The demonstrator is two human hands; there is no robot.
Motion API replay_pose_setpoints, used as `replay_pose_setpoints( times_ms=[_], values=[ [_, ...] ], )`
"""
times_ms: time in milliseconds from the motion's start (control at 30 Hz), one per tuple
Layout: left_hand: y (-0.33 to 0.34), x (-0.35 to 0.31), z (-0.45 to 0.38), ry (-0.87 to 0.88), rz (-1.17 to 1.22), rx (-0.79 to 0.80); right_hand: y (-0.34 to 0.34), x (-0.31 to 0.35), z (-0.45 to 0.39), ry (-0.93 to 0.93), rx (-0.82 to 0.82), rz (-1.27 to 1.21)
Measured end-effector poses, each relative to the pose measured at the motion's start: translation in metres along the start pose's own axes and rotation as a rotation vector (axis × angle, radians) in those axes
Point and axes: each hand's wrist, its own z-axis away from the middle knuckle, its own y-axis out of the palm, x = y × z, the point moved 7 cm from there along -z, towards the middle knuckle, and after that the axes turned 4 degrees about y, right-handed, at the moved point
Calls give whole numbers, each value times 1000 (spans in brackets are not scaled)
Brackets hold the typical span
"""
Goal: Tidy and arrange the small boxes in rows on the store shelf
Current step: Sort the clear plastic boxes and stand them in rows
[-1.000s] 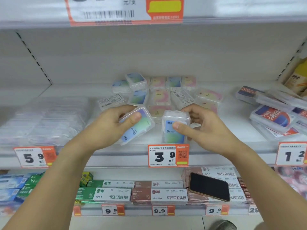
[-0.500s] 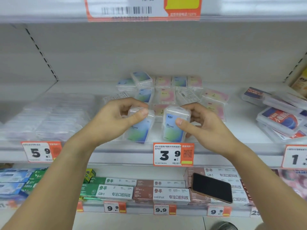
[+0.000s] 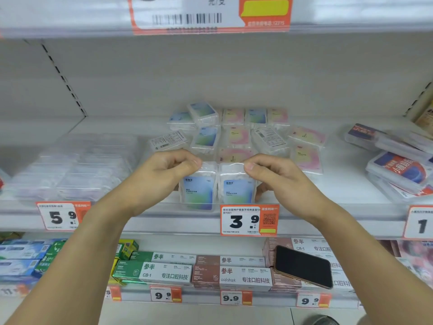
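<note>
Blue-green boxes stand upright, touching: left hand (image 3: 164,171) pinches left box (image 3: 198,186), right hand (image 3: 273,174) right box (image 3: 236,187).

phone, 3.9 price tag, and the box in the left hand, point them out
phone (image 3: 303,266), head view, middle of its dark screen
3.9 price tag (image 3: 243,221), head view, on the large printed digits
box in the left hand (image 3: 198,192), head view, centre of its blue-green label

two upright boxes (image 3: 216,186) side by side at shelf front | loose boxes (image 3: 236,134) behind
</note>
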Motion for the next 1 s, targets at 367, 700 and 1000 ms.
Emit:
replay_pose_setpoints(
  times_ms=[367, 700, 1000],
  values=[
    [1, 7, 8, -52, 54, 35, -1, 2, 1, -20, -17, 3],
    [3, 1, 8, -49, 72, 26, 0, 0, 3, 17, 44, 77],
    [-14, 2, 4, -8, 10, -99, -118, 0, 12, 57, -714, 488]
  ],
)
